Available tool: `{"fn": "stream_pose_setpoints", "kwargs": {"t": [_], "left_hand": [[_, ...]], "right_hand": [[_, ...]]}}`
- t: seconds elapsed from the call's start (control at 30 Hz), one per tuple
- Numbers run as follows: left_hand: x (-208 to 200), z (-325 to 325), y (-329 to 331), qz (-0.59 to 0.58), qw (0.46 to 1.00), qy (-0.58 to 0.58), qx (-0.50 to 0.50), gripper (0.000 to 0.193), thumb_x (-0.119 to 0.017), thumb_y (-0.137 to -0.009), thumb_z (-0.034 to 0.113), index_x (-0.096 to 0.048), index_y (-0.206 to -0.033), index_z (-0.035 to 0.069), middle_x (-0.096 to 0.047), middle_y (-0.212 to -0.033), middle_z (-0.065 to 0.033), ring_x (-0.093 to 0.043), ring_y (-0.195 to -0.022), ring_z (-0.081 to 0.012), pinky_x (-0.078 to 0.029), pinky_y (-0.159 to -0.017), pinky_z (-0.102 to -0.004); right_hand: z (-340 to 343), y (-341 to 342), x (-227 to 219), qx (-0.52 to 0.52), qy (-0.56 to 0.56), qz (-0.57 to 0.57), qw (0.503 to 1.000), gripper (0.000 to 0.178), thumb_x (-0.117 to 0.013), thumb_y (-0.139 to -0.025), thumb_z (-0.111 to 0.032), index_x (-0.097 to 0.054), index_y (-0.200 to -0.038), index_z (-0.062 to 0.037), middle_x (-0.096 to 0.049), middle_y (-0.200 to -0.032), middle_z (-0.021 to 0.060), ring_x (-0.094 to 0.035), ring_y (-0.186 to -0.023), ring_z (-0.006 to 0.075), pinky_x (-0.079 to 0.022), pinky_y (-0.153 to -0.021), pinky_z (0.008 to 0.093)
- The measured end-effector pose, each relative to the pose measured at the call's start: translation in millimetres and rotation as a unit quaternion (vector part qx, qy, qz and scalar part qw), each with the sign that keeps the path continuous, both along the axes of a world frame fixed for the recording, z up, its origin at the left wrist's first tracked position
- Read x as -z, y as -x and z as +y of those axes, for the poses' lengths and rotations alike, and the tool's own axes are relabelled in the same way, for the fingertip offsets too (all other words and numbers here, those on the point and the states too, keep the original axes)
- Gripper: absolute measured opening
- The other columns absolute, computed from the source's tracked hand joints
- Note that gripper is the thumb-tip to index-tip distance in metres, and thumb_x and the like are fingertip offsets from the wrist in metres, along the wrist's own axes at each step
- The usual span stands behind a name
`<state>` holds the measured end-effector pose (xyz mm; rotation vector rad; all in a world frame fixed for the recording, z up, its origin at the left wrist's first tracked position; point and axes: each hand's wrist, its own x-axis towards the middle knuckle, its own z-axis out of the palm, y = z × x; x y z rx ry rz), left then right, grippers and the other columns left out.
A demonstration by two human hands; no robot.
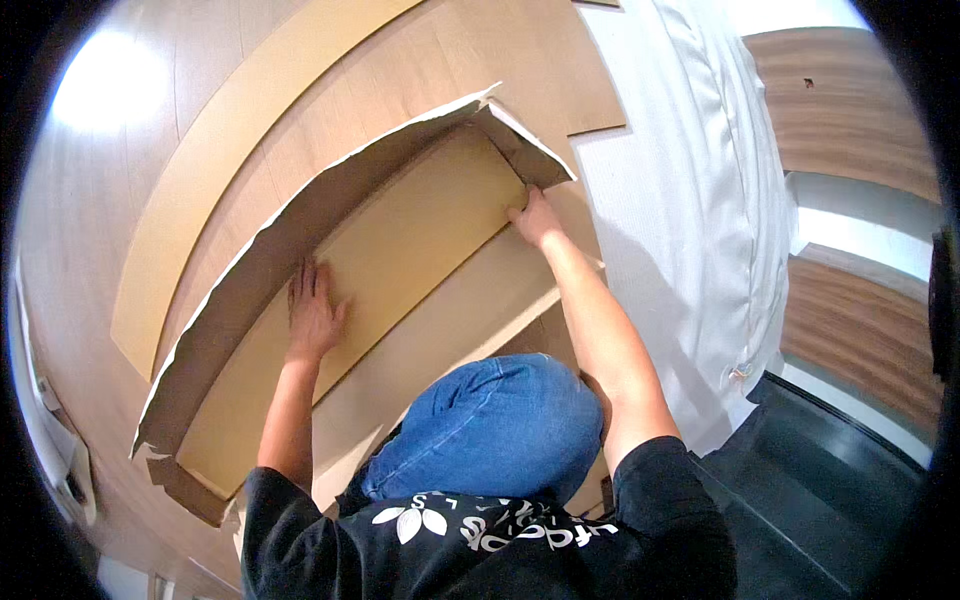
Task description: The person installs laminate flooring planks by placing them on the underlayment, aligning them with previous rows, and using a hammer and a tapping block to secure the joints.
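Where a panel (425,210) lies, 2 hands (317,318) (540,217) rest.

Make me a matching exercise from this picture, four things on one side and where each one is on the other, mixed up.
Things
1. Left hand
2. Right hand
3. Loose tan plank
4. Wrinkled white sheet

Places
A. Lying to the right of the carton, toward the dark-topped steps' side
B. At the right end of the tan panel, by the short flap
C. On the wood floor, beyond the long flap
D. Laid on the tan panel, near the long flap

Right pairs: 1-D, 2-B, 3-C, 4-A
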<state>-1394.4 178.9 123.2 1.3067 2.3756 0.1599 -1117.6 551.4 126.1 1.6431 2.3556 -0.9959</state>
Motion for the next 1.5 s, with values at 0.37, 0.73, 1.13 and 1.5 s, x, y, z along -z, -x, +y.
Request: {"fn": "stream_pose_setpoints", "kwargs": {"t": [0.37,0.73,1.13,1.5], "left_hand": [[-88.1,-120.5,-71.9,-0.011,0.99,0.075,0.12,0.089,-0.079,-0.081,0.04,-0.039,-0.156,0.014,-0.019,-0.167,-0.0274,-0.014,-0.154,-0.0521,-0.016,-0.123,-0.0642],[-127.8,-168.7,-77.6,0.083,0.982,-0.013,0.171,0.058,-0.048,-0.093,-0.003,-0.037,-0.15,-0.006,-0.03,-0.161,-0.032,-0.027,-0.151,-0.0504,-0.026,-0.122,-0.0602],[-244.7,19.6,-77.2,-0.025,0.965,-0.086,0.245,0.018,-0.064,-0.094,0.012,-0.063,-0.112,0.01,-0.072,-0.093,-0.0166,-0.071,-0.082,-0.0382,-0.056,-0.07,-0.0486],[-311.5,182.8,-148.1,-0.132,0.803,-0.507,0.285,0.015,-0.066,-0.089,0.009,-0.067,-0.104,0.012,-0.07,-0.097,-0.0098,-0.068,-0.086,-0.0326,-0.055,-0.076,-0.0426]], "right_hand": [[17.5,-69.7,-64.0,0.14,0.068,0.026,0.987,0.047,-0.076,-0.09,-0.042,-0.07,-0.094,0.0041,-0.067,-0.078,0.0065,-0.06,-0.068,0.0181,-0.049,-0.062,0.0375],[28.9,-62.8,-187.2,0.143,0.062,0.085,0.984,0.046,-0.065,-0.099,-0.045,-0.07,-0.093,0.0005,-0.063,-0.072,0.0058,-0.056,-0.066,0.0149,-0.045,-0.055,0.0377],[-43.2,-96.3,-333.4,-0.281,-0.391,0.12,0.868,0.056,-0.074,-0.089,-0.043,-0.062,-0.128,-0.0048,-0.064,-0.132,0.0146,-0.058,-0.126,0.0323,-0.039,-0.112,0.0492],[-85.8,-185.2,-322.4,-0.184,-0.261,-0.071,0.945,0.062,-0.077,-0.079,-0.065,-0.063,-0.07,-0.0051,-0.064,-0.066,0.0202,-0.065,-0.064,0.0429,-0.05,-0.055,0.0488]]}}
